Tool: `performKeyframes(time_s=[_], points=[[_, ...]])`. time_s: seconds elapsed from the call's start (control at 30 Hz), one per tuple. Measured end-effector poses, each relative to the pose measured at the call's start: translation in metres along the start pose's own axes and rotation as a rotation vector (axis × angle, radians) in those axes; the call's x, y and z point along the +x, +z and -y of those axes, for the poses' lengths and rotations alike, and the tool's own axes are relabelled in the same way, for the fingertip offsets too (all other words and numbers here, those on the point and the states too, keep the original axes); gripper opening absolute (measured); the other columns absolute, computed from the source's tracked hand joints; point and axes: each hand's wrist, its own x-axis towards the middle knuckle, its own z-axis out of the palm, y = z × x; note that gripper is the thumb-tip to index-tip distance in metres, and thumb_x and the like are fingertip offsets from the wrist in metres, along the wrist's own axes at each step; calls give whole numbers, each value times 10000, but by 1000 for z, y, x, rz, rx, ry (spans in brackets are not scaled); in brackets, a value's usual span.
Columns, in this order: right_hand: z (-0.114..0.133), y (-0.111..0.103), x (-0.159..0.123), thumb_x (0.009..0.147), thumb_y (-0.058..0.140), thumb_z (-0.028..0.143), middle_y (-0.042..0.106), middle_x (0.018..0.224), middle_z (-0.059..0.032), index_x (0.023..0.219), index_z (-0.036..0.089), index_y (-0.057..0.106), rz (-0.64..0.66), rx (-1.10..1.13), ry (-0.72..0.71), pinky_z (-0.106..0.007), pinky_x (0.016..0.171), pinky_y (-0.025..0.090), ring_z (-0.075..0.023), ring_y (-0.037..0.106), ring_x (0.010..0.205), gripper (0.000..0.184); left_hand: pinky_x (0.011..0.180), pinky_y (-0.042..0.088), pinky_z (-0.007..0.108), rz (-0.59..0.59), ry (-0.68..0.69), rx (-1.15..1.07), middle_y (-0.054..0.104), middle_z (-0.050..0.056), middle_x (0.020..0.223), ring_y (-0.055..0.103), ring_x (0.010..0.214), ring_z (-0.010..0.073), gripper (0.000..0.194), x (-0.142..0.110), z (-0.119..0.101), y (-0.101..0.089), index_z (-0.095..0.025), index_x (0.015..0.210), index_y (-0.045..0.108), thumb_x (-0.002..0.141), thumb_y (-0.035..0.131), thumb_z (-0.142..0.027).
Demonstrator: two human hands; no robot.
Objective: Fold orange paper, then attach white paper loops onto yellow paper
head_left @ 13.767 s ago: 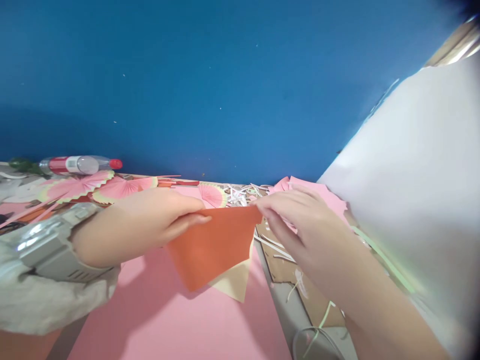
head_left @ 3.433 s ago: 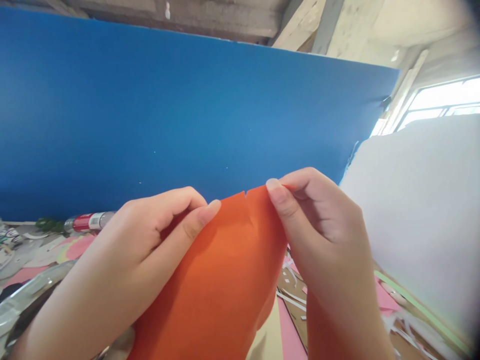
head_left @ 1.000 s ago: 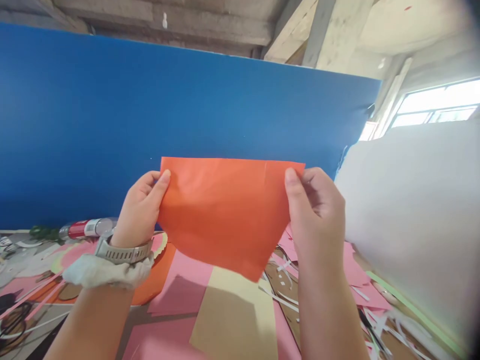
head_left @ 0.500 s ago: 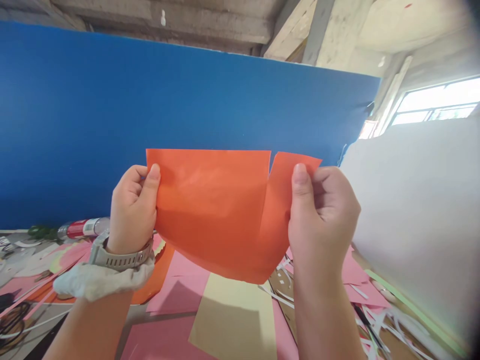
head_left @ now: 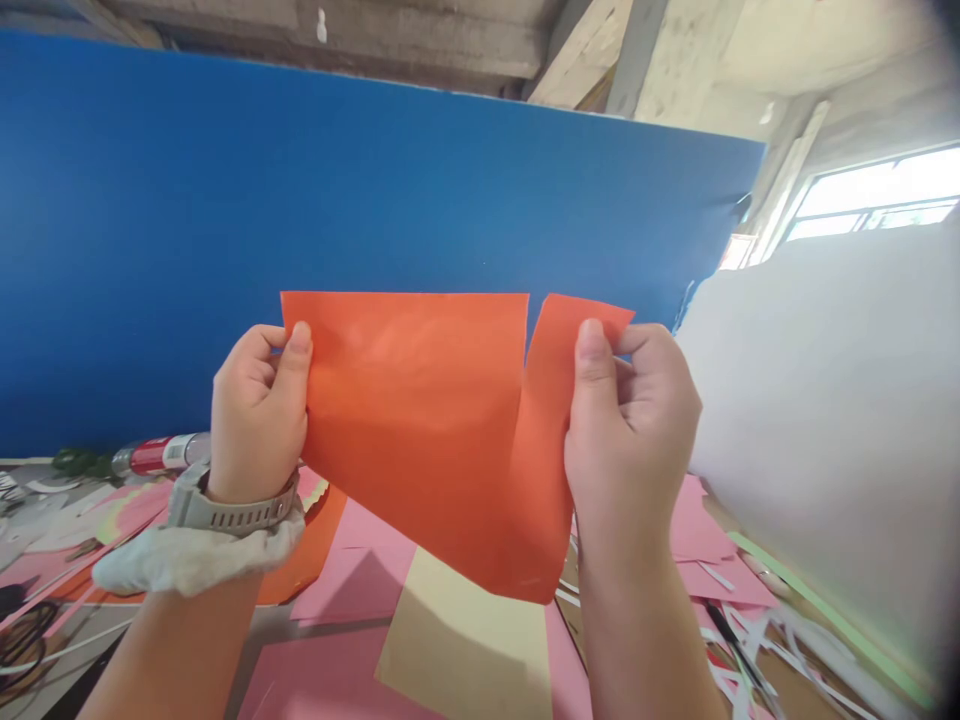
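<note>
I hold an orange paper sheet [head_left: 420, 420] up in front of a blue board [head_left: 375, 180]. My left hand [head_left: 259, 415], with a grey watch on its wrist, pinches the sheet's left edge. At the right top corner, my right hand [head_left: 630, 430] pinches a narrow strip of the same sheet. A tear runs down from the top edge between the strip and the wider part, and the two parts still join lower down.
Below lie pink sheets [head_left: 360, 580], a tan sheet [head_left: 465, 650], pleated paper fans [head_left: 127, 510] and white paper scraps [head_left: 757, 640]. A plastic bottle with a red label [head_left: 157, 455] lies by the blue board. A large white sheet [head_left: 832, 420] stands at the right.
Over the last second a tear has opened from the top edge near my right hand and lengthened downward. The strip has swung slightly apart from the wider part.
</note>
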Motion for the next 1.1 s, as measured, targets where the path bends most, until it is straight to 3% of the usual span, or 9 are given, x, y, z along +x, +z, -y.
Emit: performKeyframes(time_s=[0.4, 0.47, 0.53, 0.63, 0.7, 0.77, 0.9, 0.97, 1.1], points=[[-3, -1, 3, 917, 424, 379, 299, 585, 43, 666, 231, 387, -9, 45, 53, -266, 453, 241, -96, 279, 481, 293, 434, 182, 215, -72, 86, 157, 270, -96, 446, 231, 413, 59, 259, 2, 2, -1, -180, 678, 463, 902, 480, -311], [1, -7, 6, 920, 395, 412, 311, 576, 40, 636, 227, 404, 101, 123, 96, -261, 459, 256, -96, 311, 487, 340, 434, 178, 214, -88, 66, 153, 282, -93, 459, 233, 422, 56, 263, 3, 3, -1, -173, 682, 479, 898, 490, -323], [4, -12, 7, 893, 444, 434, 383, 586, 34, 640, 225, 465, 310, 213, 159, -256, 479, 304, -102, 395, 522, 329, 435, 191, 205, -122, 32, 140, 286, -92, 476, 233, 429, 53, 262, 4, 6, -2, -161, 701, 508, 895, 501, -337], [3, -14, 6, 839, 550, 415, 534, 695, 8, 788, 229, 585, 536, 247, 196, -268, 530, 384, -145, 517, 647, 196, 534, 389, 200, -156, -51, 76, 502, -45, 647, 453, 544, 66, 239, 5, 13, -3, -136, 859, 581, 897, 502, -358], [-1, -11, 5, 848, 541, 407, 564, 734, 0, 830, 233, 595, 477, 188, 156, -270, 524, 389, -153, 530, 663, 184, 709, 505, 321, -89, -117, -14, 602, 41, 966, 592, 804, 148, 272, 5, 17, -3, -135, 1048, 572, 891, 518, -350], [-5, -9, 4, 866, 512, 411, 560, 735, 2, 827, 234, 582, 345, 95, 103, -265, 505, 370, -141, 519, 639, 194, 805, 509, 409, 73, -184, -125, 563, 82, 1160, 588, 971, 206, 327, 4, 19, -2, -156, 1157, 532, 883, 534, -334], [-10, -6, 5, 878, 490, 422, 536, 728, 1, 856, 239, 569, 210, 11, 53, -261, 480, 330, -127, 490, 615, 200, 796, 510, 396, 383, -269, -282, 578, 80, 1132, 593, 952, 196, 318, 1, 14, 0, -156, 1146, 540, 886, 530, -337], [-9, -6, 6, 873, 492, 438, 497, 673, 10, 790, 237, 547, 200, 4, 62, -261, 460, 301, -119, 451, 571, 224, 748, 500, 332, 376, -257, -299, 621, 46, 1005, 596, 881, 178, 314, 1, 12, 1, -160, 1083, 588, 875, 534, -388], [-6, -6, 5, 862, 516, 431, 349, 570, 37, 619, 226, 395, 163, -39, 38, -263, 439, 246, -101, 318, 499, 340, 562, 370, 216, 211, -188, -250, 563, -30, 699, 494, 658, 108, 311, 1, 8, 2, -187, 889, 666, 838, 546, -469]])
